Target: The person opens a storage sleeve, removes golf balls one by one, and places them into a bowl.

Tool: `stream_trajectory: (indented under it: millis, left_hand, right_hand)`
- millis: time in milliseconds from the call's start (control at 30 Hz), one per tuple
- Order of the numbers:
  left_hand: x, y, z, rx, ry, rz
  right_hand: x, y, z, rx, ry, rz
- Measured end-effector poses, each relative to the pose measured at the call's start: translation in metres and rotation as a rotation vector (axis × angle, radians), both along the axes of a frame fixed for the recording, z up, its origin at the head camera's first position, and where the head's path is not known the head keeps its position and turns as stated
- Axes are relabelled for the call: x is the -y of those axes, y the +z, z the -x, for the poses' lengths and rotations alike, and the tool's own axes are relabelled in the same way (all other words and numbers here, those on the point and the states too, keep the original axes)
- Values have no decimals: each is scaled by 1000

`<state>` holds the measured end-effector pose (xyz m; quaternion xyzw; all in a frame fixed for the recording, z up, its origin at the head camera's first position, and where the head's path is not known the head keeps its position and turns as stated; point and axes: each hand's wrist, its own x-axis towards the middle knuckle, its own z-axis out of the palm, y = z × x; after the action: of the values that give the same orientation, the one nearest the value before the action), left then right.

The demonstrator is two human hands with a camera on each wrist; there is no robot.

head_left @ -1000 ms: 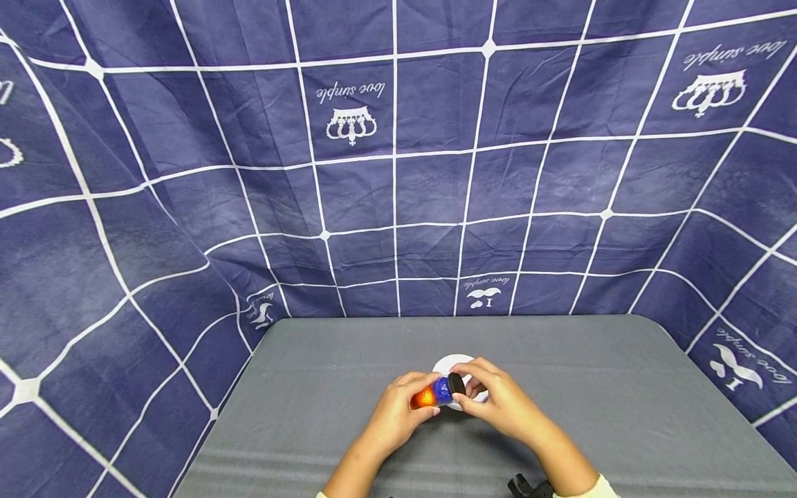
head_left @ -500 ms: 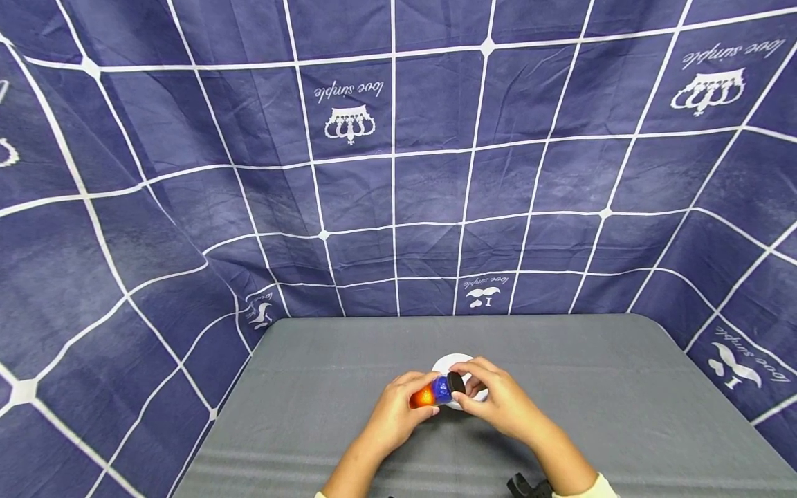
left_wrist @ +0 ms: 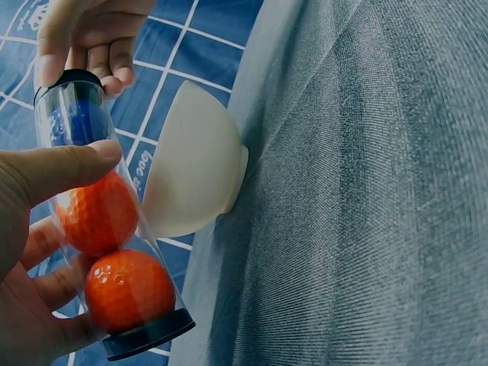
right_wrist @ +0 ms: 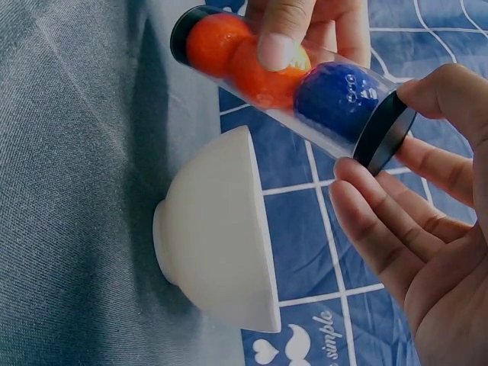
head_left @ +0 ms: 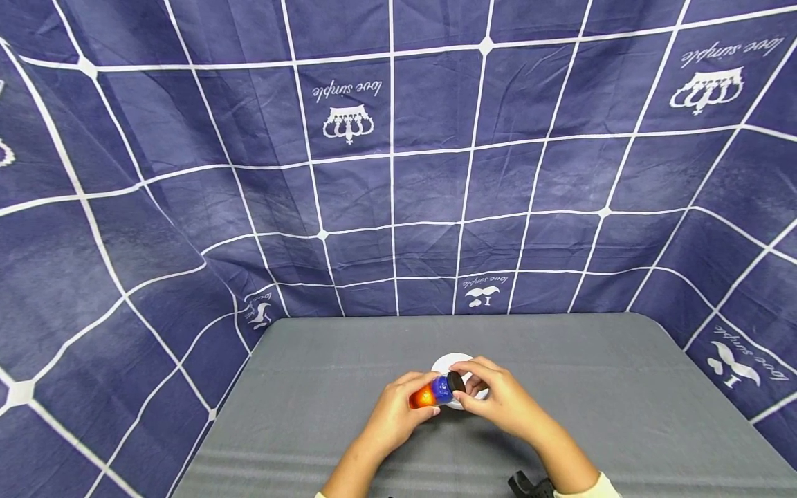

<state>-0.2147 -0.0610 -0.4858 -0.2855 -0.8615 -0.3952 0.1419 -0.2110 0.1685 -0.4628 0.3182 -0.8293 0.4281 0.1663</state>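
A clear tube [right_wrist: 313,133] with a black cap at each end holds two orange golf balls [left_wrist: 130,290] and a blue golf ball [right_wrist: 335,95]. My left hand [head_left: 395,413] grips the tube around its orange half, thumb across the side. With thumb and fingertips, my right hand [head_left: 498,398] pinches the black cap [right_wrist: 385,133] at the blue end. The tube is held tilted above the table, close to a white bowl [right_wrist: 217,232]. In the head view the hands and tube cover part of that bowl.
Grey cloth covers the table [head_left: 349,353]. A blue curtain with white grid lines [head_left: 429,187] stands behind it and along both sides. Near the right forearm lies a black strap-like object [head_left: 529,484] at the bottom edge.
The capped end of the tube has tipped very slightly under my right fingers. Both hands otherwise keep their place, and the head view has shifted a little.
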Motion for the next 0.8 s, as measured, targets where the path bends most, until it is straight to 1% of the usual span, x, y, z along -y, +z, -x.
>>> stream_trajectory:
  millis: [267,367,500,733,800]
  left_hand:
    - [-1,0,0,17,37,-25]
    - [0,1,0,38,50,-62]
    - [2,2,1,62,82,-117]
    - [8,4,8,112,142,-223]
    - [10,4,9,123,157,-240]
  right_hand:
    - [-1,2,0,-14,-10,1]
    - [-4,2,1,-22,-24,6]
    - [-8,2,3,-37,-50,-5]
    - [-17,0,9,-80,-104,-10]
    - [-19,-1,10,-81,-121,-12]
